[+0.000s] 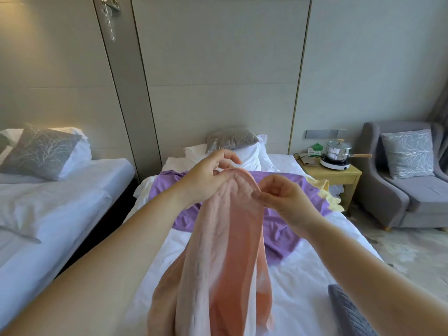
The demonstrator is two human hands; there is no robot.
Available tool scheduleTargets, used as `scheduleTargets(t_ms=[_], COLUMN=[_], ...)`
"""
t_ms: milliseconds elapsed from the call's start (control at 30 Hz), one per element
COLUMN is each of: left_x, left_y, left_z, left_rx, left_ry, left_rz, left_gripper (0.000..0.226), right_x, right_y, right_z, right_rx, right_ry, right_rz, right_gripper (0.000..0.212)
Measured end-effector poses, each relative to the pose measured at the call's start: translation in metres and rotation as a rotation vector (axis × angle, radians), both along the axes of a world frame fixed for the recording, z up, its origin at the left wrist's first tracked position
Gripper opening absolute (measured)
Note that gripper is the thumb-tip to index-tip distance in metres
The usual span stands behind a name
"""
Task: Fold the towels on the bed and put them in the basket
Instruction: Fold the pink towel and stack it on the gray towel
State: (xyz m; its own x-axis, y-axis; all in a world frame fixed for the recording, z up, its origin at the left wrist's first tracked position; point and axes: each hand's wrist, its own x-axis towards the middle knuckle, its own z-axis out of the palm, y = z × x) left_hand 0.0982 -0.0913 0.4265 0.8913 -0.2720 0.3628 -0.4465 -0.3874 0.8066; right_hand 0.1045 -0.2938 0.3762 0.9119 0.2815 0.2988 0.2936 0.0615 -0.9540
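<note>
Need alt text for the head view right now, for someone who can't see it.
Both hands, left hand and right hand, pinch the top edge of a peach towel held up over a white bed. A purple towel and a yellow towel lie behind it, unfolded.

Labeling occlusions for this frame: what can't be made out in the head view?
- Basket: not in view anywhere.
- Purple towel: middle hidden behind the pink towel and both hands.
- Yellow towel: partly hidden behind the right hand.
- Pink towel's lower end: cut off by the bottom edge.
- Grey item: cut off by the bottom edge and right arm; identity unclear.
</note>
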Motion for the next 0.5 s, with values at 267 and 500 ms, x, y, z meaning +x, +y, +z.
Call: scheduleTargets(t_ms=[267, 500], left_x=[-0.005, -0.01], left_y=[0.0, -0.005], left_z=[0.005, 0.044], left_rx=[-0.017, -0.235], left_ry=[-0.06, -0.182], left_rz=[0.058, 0.079], left_gripper=[0.008, 0.024], right_x=[0.001, -0.007], right_y=[0.008, 0.018], right_z=[0.025, -0.008], right_rx=[0.081, -0.213], right_ry=[-0.098, -0.153], right_rz=[0.014, -0.1], right_gripper=[0.021, 0.012])
